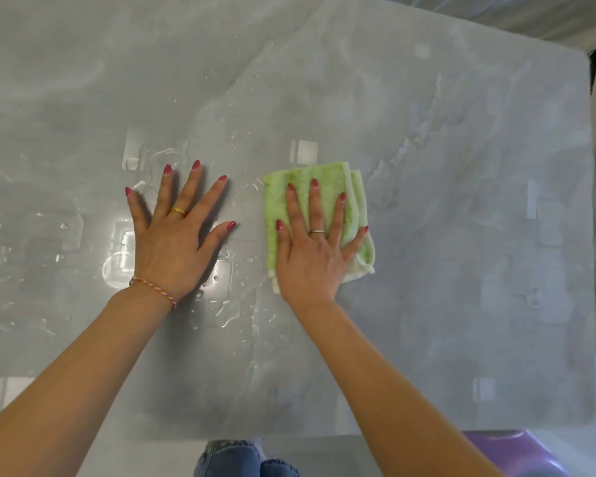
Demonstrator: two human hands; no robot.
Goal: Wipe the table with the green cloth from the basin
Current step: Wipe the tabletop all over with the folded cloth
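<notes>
The green cloth, folded, lies flat under the right hand, whose spread fingers press it without gripping. The left hand rests open and empty beside it among water droplets. Uneven pressure could bunch the cloth, leaving streaks.

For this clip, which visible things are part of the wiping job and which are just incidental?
Part of the job:
green cloth, folded, under the right hand
table, wet with droplets
left hand, flat on the table

Incidental:
purple object below the table's edge
</notes>
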